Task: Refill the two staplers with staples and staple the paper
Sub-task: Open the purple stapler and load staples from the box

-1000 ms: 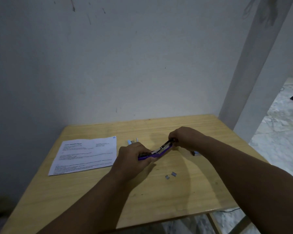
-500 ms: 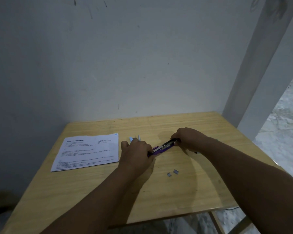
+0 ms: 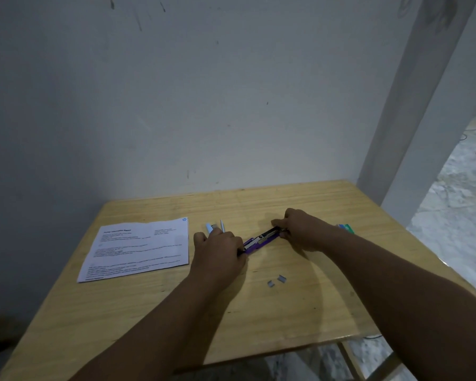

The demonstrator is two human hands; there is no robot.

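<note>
The near edge of the light wooden table (image 3: pixel 149 339) runs across the bottom of the view, slanting from 8 o'clock down to 5 o'clock, with a bare stretch of wood between that edge and the hands. At about 5 o'clock from the table's middle lie two small grey staple strips (image 3: pixel 276 281), just beside each other and well apart from every edge.

At the middle of the table, the purple plastic stapler (image 3: pixel 254 244) lies opened out, its dark metal magazine slanting from 8 o'clock up to 2 o'clock. The left hand (image 3: pixel 217 255) has its fingers curled round the stapler's lower, purple end. The right hand (image 3: pixel 304 229) pinches the upper end of the metal rail with curled fingers and thumb.

At 9 o'clock from the stapler a white printed paper sheet (image 3: pixel 138 250) lies flat, its left corner close to the table's left edge. Just beyond the left hand's knuckles, at 11 o'clock, a pale blue stapler (image 3: pixel 210 228) peeks out, partly hidden. At 3 o'clock, behind the right wrist, a small green and blue staple box (image 3: pixel 346 228) sits near the right edge.

Beyond the hands, open wood runs to the far edge, which meets the white wall (image 3: pixel 204 105). At 2 o'clock a white pillar (image 3: pixel 412 119) stands by the table's far right corner.
</note>
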